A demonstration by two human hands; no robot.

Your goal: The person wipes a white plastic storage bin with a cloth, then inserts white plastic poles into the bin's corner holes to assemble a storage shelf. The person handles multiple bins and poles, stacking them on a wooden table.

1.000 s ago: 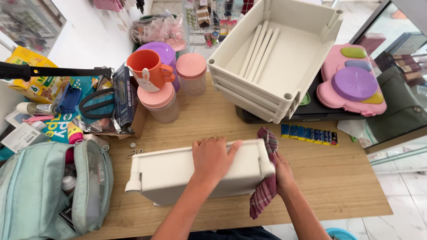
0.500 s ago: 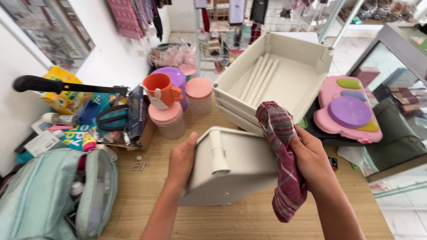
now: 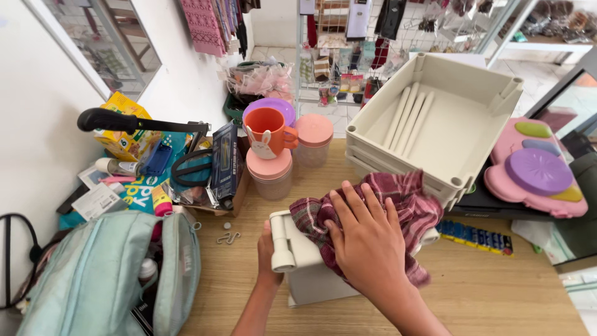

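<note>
A cream plastic tray [image 3: 306, 269] stands tipped up on the wooden table [image 3: 497, 292] in front of me. My left hand [image 3: 266, 251] grips its left end near a corner post. My right hand [image 3: 367, 239] lies flat, fingers spread, on a maroon plaid cloth [image 3: 410, 205] and presses it against the top of the tray. The cloth drapes over the tray's upper edge and hides most of it.
A stack of matching cream trays [image 3: 435, 124] sits behind, tilted. Left of it are an orange cup [image 3: 266, 132] on lidded pink jars [image 3: 270, 174]. A light blue bag [image 3: 106, 280] lies at the left, a pink and purple toy [image 3: 538, 174] at the right.
The tray has been turned from lying flat to standing up. My right hand has brought the cloth from beside the tray onto its top, and my head has moved closer.
</note>
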